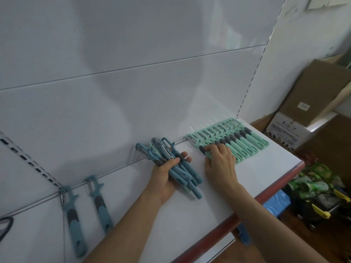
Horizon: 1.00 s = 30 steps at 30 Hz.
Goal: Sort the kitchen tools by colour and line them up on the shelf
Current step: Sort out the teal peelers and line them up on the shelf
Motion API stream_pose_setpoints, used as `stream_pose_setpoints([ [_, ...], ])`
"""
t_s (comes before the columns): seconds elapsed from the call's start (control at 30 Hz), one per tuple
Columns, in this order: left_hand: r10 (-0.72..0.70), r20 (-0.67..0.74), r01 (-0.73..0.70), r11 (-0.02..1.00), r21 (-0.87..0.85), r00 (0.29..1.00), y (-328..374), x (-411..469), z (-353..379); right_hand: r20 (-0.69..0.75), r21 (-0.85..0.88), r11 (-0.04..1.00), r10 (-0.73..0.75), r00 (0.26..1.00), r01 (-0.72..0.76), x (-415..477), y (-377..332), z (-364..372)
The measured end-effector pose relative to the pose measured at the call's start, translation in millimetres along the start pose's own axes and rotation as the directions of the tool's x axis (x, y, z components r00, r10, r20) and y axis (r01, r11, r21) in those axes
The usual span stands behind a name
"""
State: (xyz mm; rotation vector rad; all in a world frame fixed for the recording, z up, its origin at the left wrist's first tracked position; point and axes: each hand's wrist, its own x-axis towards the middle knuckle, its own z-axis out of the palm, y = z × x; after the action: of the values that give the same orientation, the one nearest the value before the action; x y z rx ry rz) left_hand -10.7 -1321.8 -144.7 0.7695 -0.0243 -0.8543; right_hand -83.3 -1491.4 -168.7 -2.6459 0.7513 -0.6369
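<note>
**A:** From the head camera, what is your left hand doing?

**B:** My left hand (164, 180) is clenched round a bunch of blue peelers (181, 174). Their blades point toward the back panel (133, 92), and the handles fan out over the white shelf (266, 164).

**A:** And the right?

**B:** My right hand (221, 165) grasps nothing. Its fingers lie fairly straight on the left end of the mint-green peelers (245, 143), pressing on the grey grips. That row lies side by side at the shelf's right end, heads at the back panel and handles toward the red front edge.

**A:** Any other tools?

**B:** The far-left blue peeler (73, 215) and the second loose blue peeler (99, 204) lie near each other on the shelf, well apart from my bunch. Cardboard boxes (319, 86) stand beyond the shelf's right end.
</note>
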Motion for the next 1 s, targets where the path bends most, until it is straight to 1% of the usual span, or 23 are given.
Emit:
stream_pose_setpoints([
  [0.2,-0.002,-0.011,0.002,1.0,-0.012,1.0,-0.5,-0.1,-0.8,0.038,-0.046,0.999,0.023,0.999,-0.021,-1.0,1.9,0.4],
  [0.33,-0.007,-0.018,0.007,1.0,-0.022,1.0,0.0,-1.2,-0.4,0.055,-0.023,1.0,0.009,0.998,-0.008,-1.3,5.1,-1.0],
  [0.57,-0.016,-0.035,0.015,1.0,-0.024,0.999,-0.1,-0.9,0.1,-0.015,0.007,0.999,-0.053,0.998,0.053,-2.2,5.2,2.6],
  [0.8,-0.025,-0.037,0.025,1.0,-0.02,0.999,-1.1,-1.4,-0.3,-0.032,0.023,0.999,-0.041,0.999,0.042,-6.7,-3.3,-6.8],
  [0.83,-0.021,-0.035,0.021,1.0,-0.008,0.999,-1.3,-1.8,0.0,-0.061,0.067,0.996,-0.061,0.996,0.065,-9.1,-7.7,-10.9],
  [0.9,-0.013,-0.048,0.014,1.0,0.016,0.999,-1.9,-1.7,-0.6,-0.085,0.282,0.952,-0.096,0.992,0.117,-17.4,-22.0,-22.9],
  [0.93,-0.013,-0.051,0.014,1.0,0.026,0.999,-2.1,-1.1,-2.0,-0.048,0.383,0.915,-0.12,0.992,0.129,-21.9,-29.2,-26.9],
  [0.97,-0.019,-0.032,0.02,0.999,0.03,0.999,-1.7,-1.9,-2.3,0.003,0.445,0.885,-0.155,0.988,0.138,-25.7,-35.1,-28.5],
  [1.0,-0.034,-0.004,0.034,0.999,0.03,0.999,-1.7,-2.2,-4.1,0.039,0.453,0.877,-0.197,0.98,0.158,-28.7,-38.6,-26.8],
])
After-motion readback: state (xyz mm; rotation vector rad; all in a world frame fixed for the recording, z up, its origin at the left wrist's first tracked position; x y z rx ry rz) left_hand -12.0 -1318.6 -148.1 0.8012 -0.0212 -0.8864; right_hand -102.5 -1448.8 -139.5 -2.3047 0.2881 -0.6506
